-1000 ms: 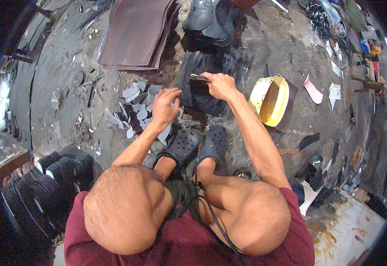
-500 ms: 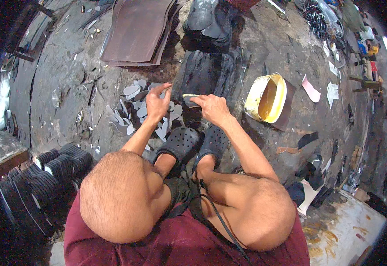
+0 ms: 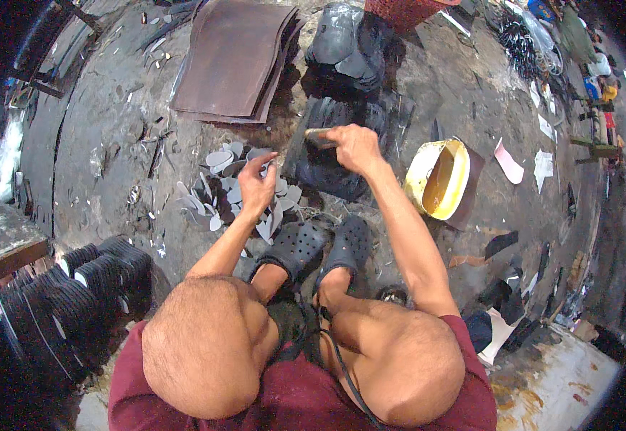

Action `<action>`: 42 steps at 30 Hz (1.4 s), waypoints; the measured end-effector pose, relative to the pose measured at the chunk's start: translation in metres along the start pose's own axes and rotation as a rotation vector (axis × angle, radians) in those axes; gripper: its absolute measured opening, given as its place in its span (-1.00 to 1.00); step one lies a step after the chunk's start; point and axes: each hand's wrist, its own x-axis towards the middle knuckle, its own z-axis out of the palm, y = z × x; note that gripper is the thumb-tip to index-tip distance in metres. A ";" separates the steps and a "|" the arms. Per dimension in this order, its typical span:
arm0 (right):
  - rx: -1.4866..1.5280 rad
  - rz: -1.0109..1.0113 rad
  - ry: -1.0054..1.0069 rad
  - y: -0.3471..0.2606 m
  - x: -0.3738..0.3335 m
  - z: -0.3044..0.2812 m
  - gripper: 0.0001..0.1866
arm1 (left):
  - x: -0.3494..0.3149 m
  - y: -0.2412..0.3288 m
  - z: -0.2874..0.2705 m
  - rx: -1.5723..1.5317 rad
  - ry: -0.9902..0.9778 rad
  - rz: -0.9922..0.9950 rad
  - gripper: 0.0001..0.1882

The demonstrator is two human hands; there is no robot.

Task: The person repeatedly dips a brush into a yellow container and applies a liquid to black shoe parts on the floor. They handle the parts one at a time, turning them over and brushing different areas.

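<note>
My right hand (image 3: 358, 149) grips a small flat dark piece (image 3: 320, 135) with a yellowish, glue-like edge, its fingers closed around one end. That piece is over a black, streaked slab (image 3: 327, 169) on the floor, ahead of my feet. My left hand (image 3: 257, 185) hovers at a heap of grey oval cutouts (image 3: 216, 159), thumb and forefinger curved and apart, with nothing visible between them. Right of the slab stands a yellow-smeared tub (image 3: 438, 179) holding amber, glue-like liquid.
Brown sheets (image 3: 234, 57) lie stacked at the far left of the slab. Black shaped pieces (image 3: 345, 47) are piled behind it. My black clogs (image 3: 299, 248) stand just nearer than the slab. Rows of black soles (image 3: 90, 287) sit at the left. Scraps (image 3: 508, 161) litter the right.
My right hand has moved forward and slightly right with the flat piece, from the slab's near part to farther over it. My left hand stays by the grey cutouts.
</note>
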 end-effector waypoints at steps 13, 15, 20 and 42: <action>-0.138 0.180 -0.086 -0.034 -0.007 0.012 -0.72 | 0.003 0.012 -0.011 -0.009 0.087 0.002 -0.75; -0.116 0.085 -0.108 -0.045 -0.024 0.018 -0.71 | 0.004 0.016 -0.013 -0.013 0.094 0.015 -0.74; -0.095 -0.052 -0.054 -0.062 -0.064 0.031 -0.56 | 0.010 0.031 -0.016 0.022 0.131 -0.013 -0.73; 0.869 0.490 0.902 0.035 -0.129 -0.108 -0.64 | 0.053 0.079 0.060 0.911 -0.904 0.950 -0.32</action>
